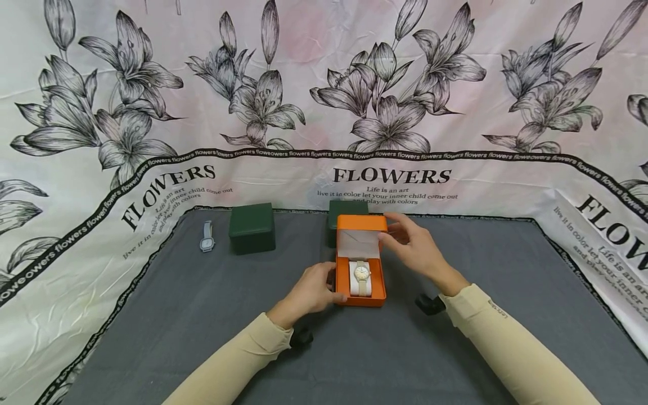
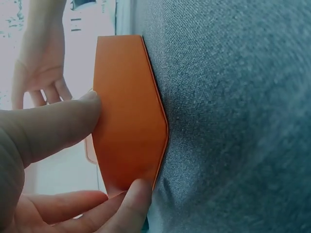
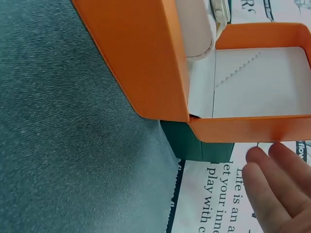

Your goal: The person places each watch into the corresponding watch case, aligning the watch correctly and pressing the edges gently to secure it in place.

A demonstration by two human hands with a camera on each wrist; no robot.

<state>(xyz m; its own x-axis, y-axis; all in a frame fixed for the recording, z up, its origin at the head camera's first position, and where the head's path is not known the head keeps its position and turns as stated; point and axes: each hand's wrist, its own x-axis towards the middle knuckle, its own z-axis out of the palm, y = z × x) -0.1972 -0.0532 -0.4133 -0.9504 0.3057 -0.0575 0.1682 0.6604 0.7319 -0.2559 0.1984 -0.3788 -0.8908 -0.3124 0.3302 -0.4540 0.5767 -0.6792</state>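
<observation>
Box: orange box (image 1: 360, 284), centre of frame, lid (image 1: 361, 223) up, long axis running away from the person.
Watch: watch (image 1: 361, 274) on white pillow inside.
Left hand: left hand (image 1: 313, 290) grips box's left wall.
Right hand: right hand (image 1: 414, 246), fingers relaxed and apart, touching lid's right edge; the nearer hand to the lid.

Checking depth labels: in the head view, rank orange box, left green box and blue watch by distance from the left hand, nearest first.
From the left hand:
1. Orange box: touching it, on the hand's right, lid open.
2. Left green box: farther back on the cloth, to the hand's left.
3. Blue watch: farthest, left of that green box, near the cloth's back-left corner.
</observation>
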